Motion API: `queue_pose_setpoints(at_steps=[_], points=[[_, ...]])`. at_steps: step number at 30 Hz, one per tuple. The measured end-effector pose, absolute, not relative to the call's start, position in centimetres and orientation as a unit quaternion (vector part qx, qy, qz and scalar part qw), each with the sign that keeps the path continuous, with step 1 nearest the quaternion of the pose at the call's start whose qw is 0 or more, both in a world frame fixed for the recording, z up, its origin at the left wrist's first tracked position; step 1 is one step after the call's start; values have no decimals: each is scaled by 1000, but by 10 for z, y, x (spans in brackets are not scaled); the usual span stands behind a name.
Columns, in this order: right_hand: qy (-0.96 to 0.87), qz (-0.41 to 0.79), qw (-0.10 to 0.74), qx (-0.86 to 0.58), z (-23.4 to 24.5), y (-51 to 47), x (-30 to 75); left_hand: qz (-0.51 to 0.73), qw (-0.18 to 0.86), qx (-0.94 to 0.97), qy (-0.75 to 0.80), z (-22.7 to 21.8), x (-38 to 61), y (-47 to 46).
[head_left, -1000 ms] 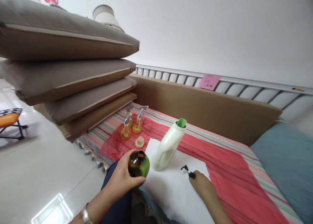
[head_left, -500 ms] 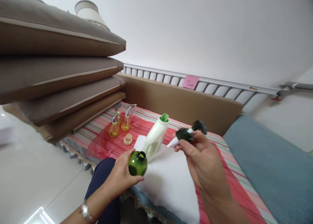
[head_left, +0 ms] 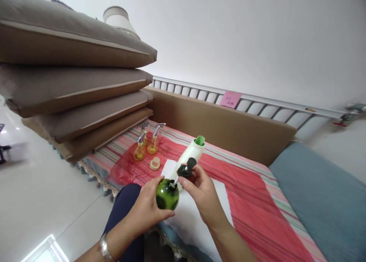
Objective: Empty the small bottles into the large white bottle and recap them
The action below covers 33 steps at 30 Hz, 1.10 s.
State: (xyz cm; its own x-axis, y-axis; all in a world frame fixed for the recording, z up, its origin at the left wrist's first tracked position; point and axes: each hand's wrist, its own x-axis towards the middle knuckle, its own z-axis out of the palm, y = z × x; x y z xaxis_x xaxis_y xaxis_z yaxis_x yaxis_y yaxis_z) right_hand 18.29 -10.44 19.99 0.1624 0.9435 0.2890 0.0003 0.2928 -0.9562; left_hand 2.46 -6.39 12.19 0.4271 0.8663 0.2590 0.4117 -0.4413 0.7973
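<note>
My left hand (head_left: 148, 203) is wrapped round a round green bottle (head_left: 168, 197), its dark open neck tilted up and to the right. In my right hand (head_left: 200, 189) is a dark green pump head (head_left: 185, 168) with a white stem, pinched between thumb and fingers. The stem's lower tip is at the mouth of the bottle; how far inside it reaches I cannot tell. Just behind my hands stands a pale green jug (head_left: 190, 153) with a green spout, partly hidden by the pump head and right hand. Under them lies a white cloth (head_left: 190, 220).
Several yellowish spray bottles (head_left: 139, 152) stand on red sheeting (head_left: 246, 193) to the left, near a cream cap (head_left: 154, 163). Stacked brown cushions (head_left: 114, 79) rise at the left. A brown board (head_left: 214, 117) lines the wall; a blue-grey cushion (head_left: 309, 185) lies right.
My right hand has moved left and down, bringing the pump head's stem to the bottle's mouth. The left hand still holds the bottle. The whole view has shifted slightly.
</note>
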Motion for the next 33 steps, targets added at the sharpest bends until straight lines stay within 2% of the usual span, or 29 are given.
queue_pose_setpoints(at_steps=[11,16,25,33], points=[[-530,384,532,-537,167,-98,183,361,340,770,402,129,25,-64],[-520,363,530,-564,160,-95,186,364,331,768,409,133,25,-64],[-535,299,487,-622,166,-95,182,375,266,793,400,128,23,-62],[-580,237,444,-641,170,-96,182,375,262,791,405,124,25,-62]])
